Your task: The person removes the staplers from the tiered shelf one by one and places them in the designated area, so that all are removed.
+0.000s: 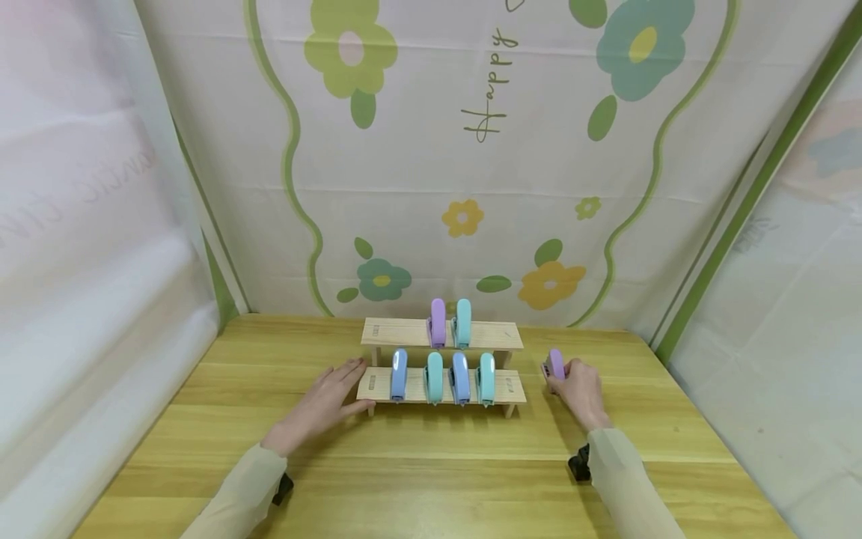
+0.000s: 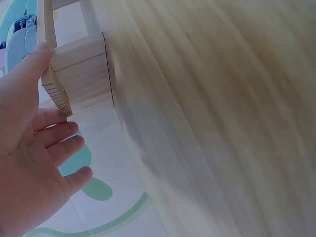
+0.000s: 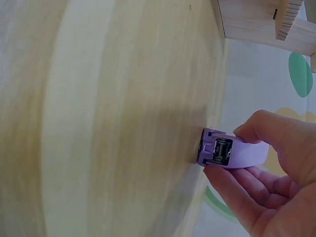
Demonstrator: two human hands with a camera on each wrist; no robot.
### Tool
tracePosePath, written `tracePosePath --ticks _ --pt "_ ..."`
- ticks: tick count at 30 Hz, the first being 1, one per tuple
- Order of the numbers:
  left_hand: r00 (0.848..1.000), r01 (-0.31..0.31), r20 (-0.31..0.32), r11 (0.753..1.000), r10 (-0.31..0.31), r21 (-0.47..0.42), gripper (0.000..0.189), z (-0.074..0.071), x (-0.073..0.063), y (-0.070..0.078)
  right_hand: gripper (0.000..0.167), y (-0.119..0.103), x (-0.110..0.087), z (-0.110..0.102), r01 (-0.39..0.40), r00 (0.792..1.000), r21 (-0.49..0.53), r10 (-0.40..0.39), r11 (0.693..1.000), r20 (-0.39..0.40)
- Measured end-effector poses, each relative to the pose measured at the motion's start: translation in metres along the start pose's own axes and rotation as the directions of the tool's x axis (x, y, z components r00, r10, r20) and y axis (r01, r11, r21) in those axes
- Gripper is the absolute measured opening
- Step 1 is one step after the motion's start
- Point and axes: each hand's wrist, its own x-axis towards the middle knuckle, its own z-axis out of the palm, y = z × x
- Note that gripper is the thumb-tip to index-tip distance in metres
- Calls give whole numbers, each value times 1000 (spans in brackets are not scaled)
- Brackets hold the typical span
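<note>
A two-step wooden display stand (image 1: 404, 331) bears a row of small staplers. Purple (image 1: 438, 322) and turquoise (image 1: 462, 322) staplers stand on its upper step. Lower down stand a blue stapler (image 1: 399, 374), a turquoise stapler (image 1: 434, 378), another blue stapler (image 1: 460, 378) and another turquoise stapler (image 1: 486, 378). My left hand (image 1: 330, 400) holds the left end of the lower step, thumb at the front edge and fingers toward the back. Right of the stand, my right hand (image 1: 581, 389) pinches a purple stapler (image 3: 244, 152) between thumb and fingers, its end close to the tabletop; contact is unclear.
The wooden table (image 1: 438, 479) extends in front of the stand and to both sides. A floral cloth (image 1: 404, 165) hangs behind the table's back edge, with more cloth (image 1: 87, 262) at the sides. Each wrist wears a black device (image 1: 579, 463).
</note>
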Motion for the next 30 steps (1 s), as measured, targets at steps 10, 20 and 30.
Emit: tracePosePath --ticks 10,20,30 --pt "1000 16 -3 1000 -16 -7 76 -3 0 1 29 -2 -1 -2 5 1000 -5 -5 1000 4" --pt "1000 12 -3 1000 -12 -4 77 -2 1 1 43 -11 -5 -17 39 999 -52 -37 998 23" --pt "1000 4 -15 1000 -4 5 75 -4 1 0 45 -33 -7 -40 105 994 -60 -106 993 -21"
